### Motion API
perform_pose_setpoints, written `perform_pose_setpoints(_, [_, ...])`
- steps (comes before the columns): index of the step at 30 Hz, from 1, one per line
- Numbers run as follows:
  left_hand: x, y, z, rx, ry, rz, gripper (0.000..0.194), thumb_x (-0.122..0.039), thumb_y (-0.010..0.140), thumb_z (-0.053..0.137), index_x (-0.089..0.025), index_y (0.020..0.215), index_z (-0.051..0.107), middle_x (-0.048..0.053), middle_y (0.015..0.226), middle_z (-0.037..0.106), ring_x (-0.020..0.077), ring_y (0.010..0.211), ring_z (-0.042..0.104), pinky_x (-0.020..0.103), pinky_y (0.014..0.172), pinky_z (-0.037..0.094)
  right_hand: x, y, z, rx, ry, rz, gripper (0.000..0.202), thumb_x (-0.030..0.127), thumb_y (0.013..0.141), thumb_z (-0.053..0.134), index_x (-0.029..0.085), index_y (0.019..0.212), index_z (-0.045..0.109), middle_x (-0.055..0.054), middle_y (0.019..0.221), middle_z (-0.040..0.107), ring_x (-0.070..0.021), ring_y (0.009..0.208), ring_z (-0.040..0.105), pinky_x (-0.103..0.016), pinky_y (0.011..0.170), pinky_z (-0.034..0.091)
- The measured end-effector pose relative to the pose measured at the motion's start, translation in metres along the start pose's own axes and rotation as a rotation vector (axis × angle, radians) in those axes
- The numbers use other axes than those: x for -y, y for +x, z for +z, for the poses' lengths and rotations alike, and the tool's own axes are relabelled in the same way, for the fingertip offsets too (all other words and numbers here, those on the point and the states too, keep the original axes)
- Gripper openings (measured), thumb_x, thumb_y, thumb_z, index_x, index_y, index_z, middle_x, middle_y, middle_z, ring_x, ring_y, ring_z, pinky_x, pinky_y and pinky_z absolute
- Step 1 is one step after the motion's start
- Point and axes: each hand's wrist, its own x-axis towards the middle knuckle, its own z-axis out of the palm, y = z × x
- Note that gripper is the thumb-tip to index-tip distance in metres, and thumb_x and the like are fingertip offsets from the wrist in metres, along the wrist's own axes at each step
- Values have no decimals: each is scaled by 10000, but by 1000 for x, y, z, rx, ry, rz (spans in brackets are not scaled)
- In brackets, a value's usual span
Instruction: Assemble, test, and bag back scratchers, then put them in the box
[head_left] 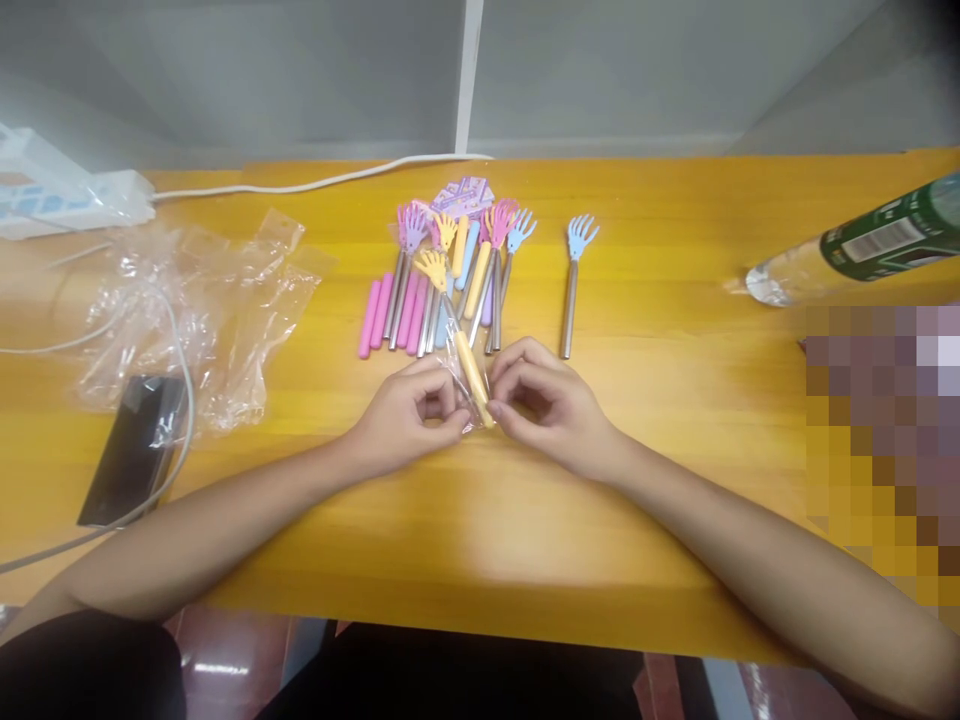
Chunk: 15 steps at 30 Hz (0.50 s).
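Observation:
A clear plastic bag (466,418) is stretched between my two hands near the middle of the table. Inside it lie a yellow hand-shaped back scratcher (433,268) and a yellow handle (472,368), slanting side by side. My left hand (420,405) pinches the bag's lower left edge between thumb and fingers. On the other side, my right hand (544,405) is closed on the bag near the handle's lower end. Just beyond are more back scratchers with metal rods, pink handles (385,310) and a blue handle (467,255). Apart to the right lies a blue back scratcher (574,285).
Printed purple cards (472,192) lie behind the scratchers. Crumpled clear bags (217,330) spread at the left, partly over a dark phone (135,450). White cables run past a power strip (112,200). A green-labelled bottle (885,235) lies on the right.

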Motion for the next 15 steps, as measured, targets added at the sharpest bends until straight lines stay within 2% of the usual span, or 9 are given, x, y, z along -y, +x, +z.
perform_pose_setpoints(4, [0, -1, -1, -2, 31, 0, 273, -132, 847, 742, -176, 692, 522, 22, 945, 592, 135, 835, 637, 266, 739, 600, -3, 0, 1, -8, 240, 154, 213, 324, 956, 792, 196, 911, 629, -67, 1102, 568, -151, 917, 638, -294, 775, 606])
perform_pose_setpoints(9, [2, -2, 1, 10, 18, 28, 240, -92, 861, 717, -177, 731, 534, 23, 975, 588, 134, 870, 643, 280, 797, 618, -5, 2, -3, 144, 546, 335, 338, 340, 953, 822, 212, 1060, 528, -15, 978, 634, -124, 816, 700, -267, 727, 636])
perform_pose_setpoints(12, [5, -4, 2, 7, -36, 28, 134, -103, 882, 719, -188, 888, 615, 31, 1016, 590, 144, 913, 651, 289, 827, 627, -5, 2, -3, 174, 588, 350, 394, 315, 929, 853, 216, 1083, 504, -2, 967, 658, -114, 803, 705, -268, 718, 661])
perform_pose_setpoints(15, [7, -4, 3, 21, -95, 16, 132, -157, 942, 715, -205, 1052, 658, 50, 1053, 618, 160, 964, 654, 300, 854, 619, -4, 3, -2, 157, 609, 349, 463, 289, 862, 917, 211, 1058, 506, 12, 940, 670, -109, 786, 711, -257, 702, 668])
